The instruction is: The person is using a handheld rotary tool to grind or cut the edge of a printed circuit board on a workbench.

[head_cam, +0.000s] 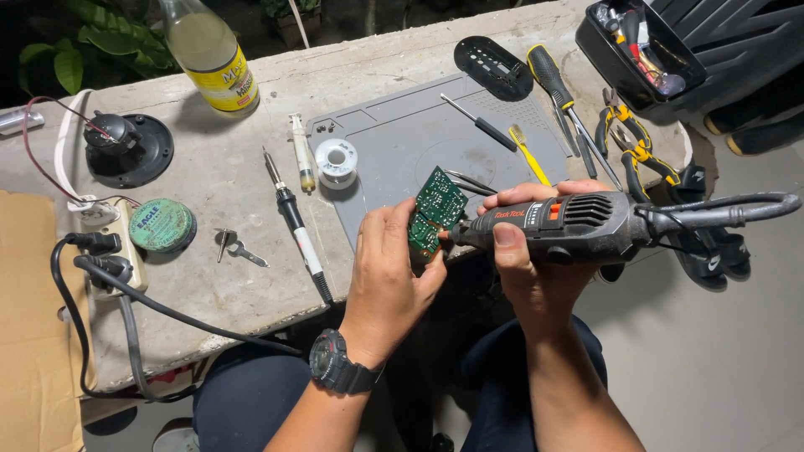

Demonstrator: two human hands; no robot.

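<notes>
Above the lap, rotary tool (578,226) lengthwise left-right, tip toward circuit board (434,213).

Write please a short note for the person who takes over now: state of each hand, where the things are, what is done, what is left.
Left hand: holds the green circuit board upright above the bench edge.
Right hand: grips the black rotary tool, its tip against the board.
On the grey mat: solder spool, screwdrivers, yellow brush. Soldering iron lies left of the mat.
Done: board is in hand, tool applied.
Left: cannot tell how far the work on the board is.
</notes>
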